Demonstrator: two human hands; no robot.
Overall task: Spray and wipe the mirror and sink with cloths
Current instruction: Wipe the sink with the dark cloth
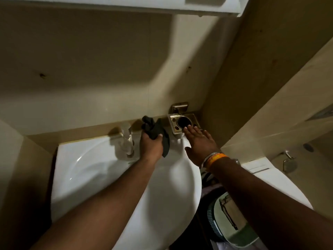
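A: Two hands are over the back rim of the sink (100, 170). The left hand (150, 146) holds a dark cloth (158, 131), fingers curled round it; the bunched end sticks up past the knuckles and a tail hangs onto the rim just right of the tap (127, 141).

B: And the right hand (198, 141)?

A: It holds nothing. Its fingers are straight and slightly spread, with the tips at the near edge of the metal tumbler holder (183, 122) on the wall right of the tap. Contact cannot be confirmed. Bands sit on that wrist.

B: How far along is the task, by judgement?

A: Uncertain. No spray bottle is in view, and only one cloth. The basin reads white and glossy, with highlights along the left curve, but the light is too dim to show wetness, foam or streaks. The cloth is at the back rim, so the step in hand looks like wiping around the tap and holder.

B: The mirror?

A: Not identifiable. A white cabinet underside (126, 4) runs along the top, far above the tap, and nothing reflective shows. Whether the mirror is done cannot be judged.

B: What of the cloth's condition?

A: Dark grey to black, soft and crumpled. Whether it is damp cannot be told.
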